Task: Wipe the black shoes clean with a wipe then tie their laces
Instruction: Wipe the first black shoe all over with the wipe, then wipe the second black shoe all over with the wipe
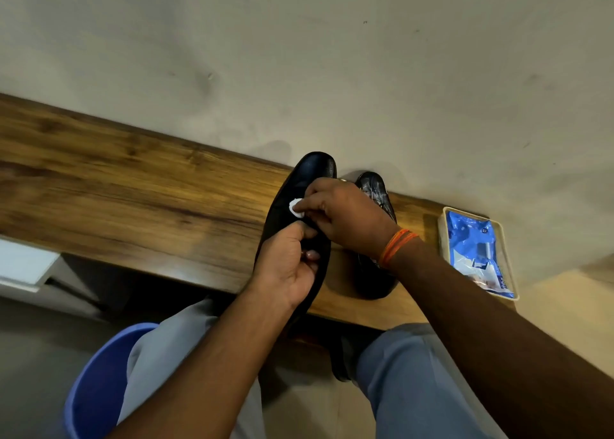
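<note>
Lettering on the blue packet [473, 251] is unreadable. Left hand [285, 266] grips the held shoe [299, 206], toe pointing away; right hand [345, 216] fingers pinch the wipe [295, 207].

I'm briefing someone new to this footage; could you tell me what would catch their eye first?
At centre, the left hand grips a black shoe while the right hand presses a small white wipe against it. The second shoe sits behind on the wooden shelf; a blue wipes packet lies at right.
</note>
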